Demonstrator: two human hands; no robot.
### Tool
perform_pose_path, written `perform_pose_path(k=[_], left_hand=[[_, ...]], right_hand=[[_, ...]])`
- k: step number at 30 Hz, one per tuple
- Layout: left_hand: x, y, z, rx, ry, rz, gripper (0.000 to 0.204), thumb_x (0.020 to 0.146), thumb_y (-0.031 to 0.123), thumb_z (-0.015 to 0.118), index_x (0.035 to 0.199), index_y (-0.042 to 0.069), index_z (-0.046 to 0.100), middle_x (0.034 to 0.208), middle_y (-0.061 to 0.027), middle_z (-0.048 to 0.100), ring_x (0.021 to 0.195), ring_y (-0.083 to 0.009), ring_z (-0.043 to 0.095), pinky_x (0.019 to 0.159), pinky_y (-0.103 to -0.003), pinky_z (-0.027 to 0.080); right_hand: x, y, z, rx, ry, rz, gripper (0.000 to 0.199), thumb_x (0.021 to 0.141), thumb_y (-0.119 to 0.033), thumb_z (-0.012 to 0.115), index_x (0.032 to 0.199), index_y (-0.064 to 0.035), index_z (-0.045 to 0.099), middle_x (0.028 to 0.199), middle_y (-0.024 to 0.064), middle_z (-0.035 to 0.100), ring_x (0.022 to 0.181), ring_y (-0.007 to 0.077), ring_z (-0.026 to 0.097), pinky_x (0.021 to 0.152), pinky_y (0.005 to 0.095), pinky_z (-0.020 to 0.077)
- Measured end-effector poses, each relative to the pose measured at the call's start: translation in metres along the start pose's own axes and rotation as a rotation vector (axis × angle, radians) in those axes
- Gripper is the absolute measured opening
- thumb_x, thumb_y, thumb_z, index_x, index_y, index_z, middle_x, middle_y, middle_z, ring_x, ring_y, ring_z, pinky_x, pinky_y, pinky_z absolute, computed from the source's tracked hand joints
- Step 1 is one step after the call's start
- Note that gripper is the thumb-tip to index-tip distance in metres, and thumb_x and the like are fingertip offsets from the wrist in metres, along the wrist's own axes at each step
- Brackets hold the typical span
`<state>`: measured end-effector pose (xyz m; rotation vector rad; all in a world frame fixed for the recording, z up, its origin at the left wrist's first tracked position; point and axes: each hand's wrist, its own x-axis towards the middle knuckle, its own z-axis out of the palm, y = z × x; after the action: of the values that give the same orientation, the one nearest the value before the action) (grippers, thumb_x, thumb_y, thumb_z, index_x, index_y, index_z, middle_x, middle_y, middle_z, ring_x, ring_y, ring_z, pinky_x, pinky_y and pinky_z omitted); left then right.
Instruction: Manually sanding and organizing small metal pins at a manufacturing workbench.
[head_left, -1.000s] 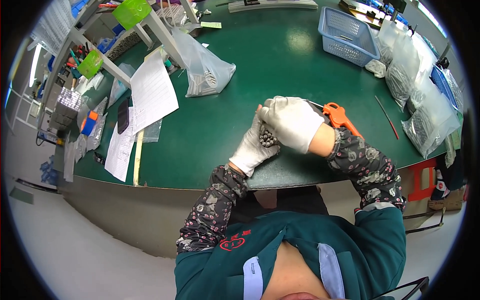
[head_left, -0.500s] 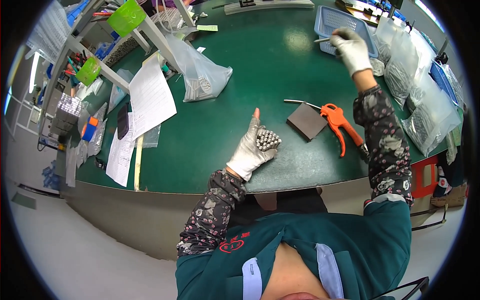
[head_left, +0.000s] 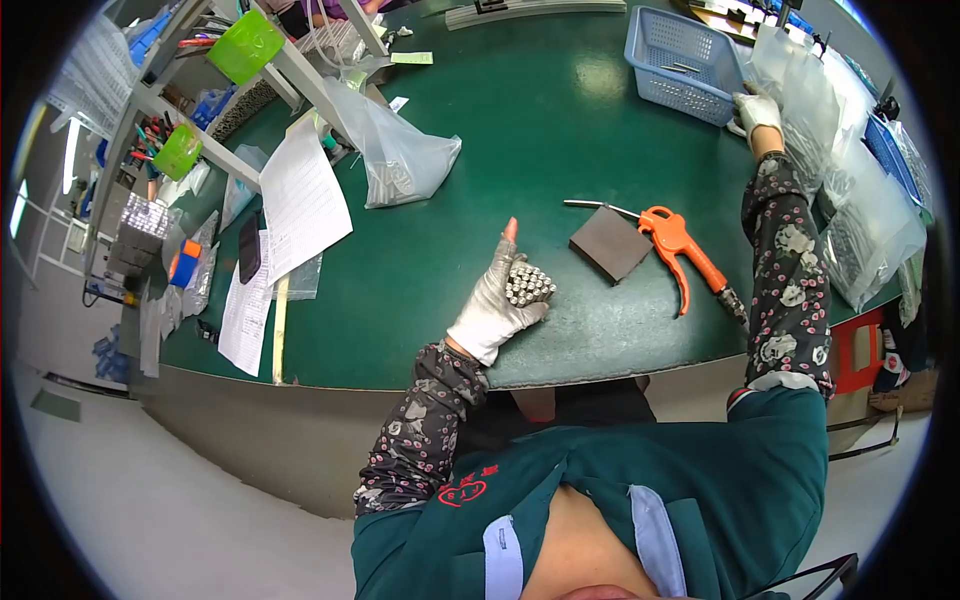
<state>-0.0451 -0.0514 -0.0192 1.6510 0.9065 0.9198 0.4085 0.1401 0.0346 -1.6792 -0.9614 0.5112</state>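
My left hand, in a white glove with the thumb tip bare, is wrapped around a bundle of metal pins; their round ends face up. My gloved right hand is at the near right corner of the blue plastic basket, beside the clear bags. Its fingers are curled, and what they hold, if anything, is hidden. A few slim metal pins lie inside the basket. Between my hands, a dark brown block rests on the green table, next to an orange air blow gun.
Clear bags of metal pins line the right edge. Another bag stands left of centre, near printed sheets, a dark phone and a rack post. A metal rail lies at the far edge.
My right hand has moved from above the basket down to its right corner. The pin it held is out of its fingers, and pins show in the basket. My left hand has barely moved.
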Motion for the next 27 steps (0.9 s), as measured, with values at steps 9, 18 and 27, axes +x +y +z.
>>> perform_pose_path(k=[9, 18, 27], left_hand=[[0.000, -0.010, -0.004, 0.086, 0.033, 0.081, 0.107, 0.058, -0.004, 0.071, 0.141, 0.019, 0.007, 0.103, -0.0045, 0.052, 0.094, -0.0161, 0.050, 0.092, -0.030, 0.037], [0.002, -0.016, -0.002, -0.130, 0.003, 0.094, 0.114, 0.058, -0.006, 0.074, 0.141, 0.024, 0.003, 0.104, -0.0044, 0.051, 0.088, -0.0125, 0.052, 0.080, -0.024, 0.045], [0.000, -0.007, -0.010, -0.017, -0.008, 0.116, 0.112, 0.056, -0.003, 0.076, 0.141, 0.018, 0.007, 0.107, -0.0045, 0.051, 0.095, -0.0136, 0.050, 0.085, -0.025, 0.042]], right_hand=[[-0.253, -0.091, 0.063, -0.193, -0.928, -0.288, 0.039, 0.070, -0.023, 0.061, 0.104, -0.0033, 0.058, 0.079, 0.0081, 0.060, 0.075, 0.0151, 0.057, 0.072, 0.0264, 0.0460], [-0.330, -0.055, 0.106, 0.039, -0.965, -0.234, 0.039, 0.072, -0.015, 0.065, 0.107, -0.0017, 0.055, 0.071, 0.0033, 0.055, 0.066, 0.0096, 0.052, 0.064, 0.0237, 0.0445], [-0.335, -0.052, 0.110, 0.103, -0.933, -0.223, 0.034, 0.072, -0.012, 0.065, 0.102, -0.0004, 0.056, 0.074, 0.0044, 0.055, 0.066, 0.0091, 0.051, 0.064, 0.0225, 0.0449]])
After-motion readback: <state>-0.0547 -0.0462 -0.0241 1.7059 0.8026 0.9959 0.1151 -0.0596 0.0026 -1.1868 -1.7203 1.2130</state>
